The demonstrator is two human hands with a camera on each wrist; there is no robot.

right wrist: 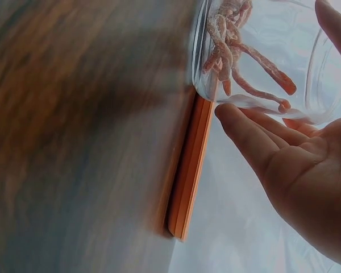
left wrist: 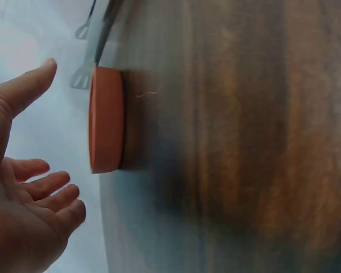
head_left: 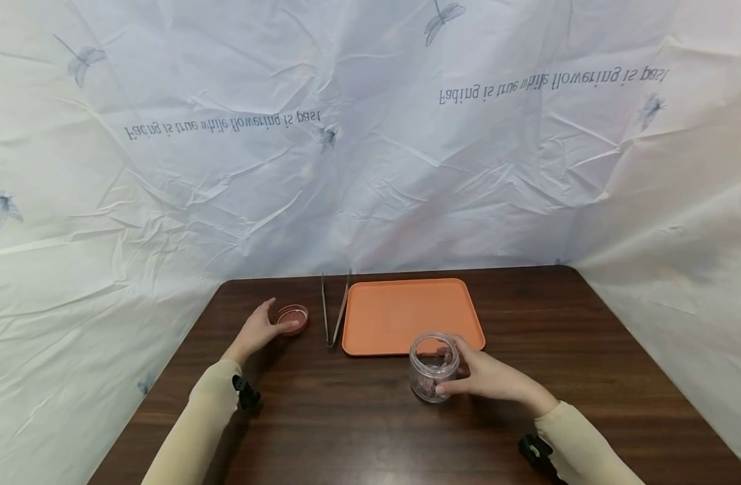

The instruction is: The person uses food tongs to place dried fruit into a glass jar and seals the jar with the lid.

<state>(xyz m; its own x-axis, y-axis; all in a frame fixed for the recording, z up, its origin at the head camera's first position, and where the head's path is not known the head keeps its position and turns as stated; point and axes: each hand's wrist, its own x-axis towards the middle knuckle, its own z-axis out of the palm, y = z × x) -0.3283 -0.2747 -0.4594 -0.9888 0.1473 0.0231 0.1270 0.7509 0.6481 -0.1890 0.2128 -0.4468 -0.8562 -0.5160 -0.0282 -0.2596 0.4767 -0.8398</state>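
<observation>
My left hand is beside a round reddish lid on the left of the table. In the left wrist view its thumb and fingers are spread, with a gap between them and the lid. My right hand holds a clear, uncovered jar from its right side, thumb in front and fingers behind. Several reddish, sugary-looking strips lie inside the jar, seen through its wall in the right wrist view. The jar stands just in front of the orange tray.
An orange rectangular tray lies at the back middle of the brown wooden table. Metal tongs lie spread between the lid and the tray. A white printed sheet hangs behind and around the table.
</observation>
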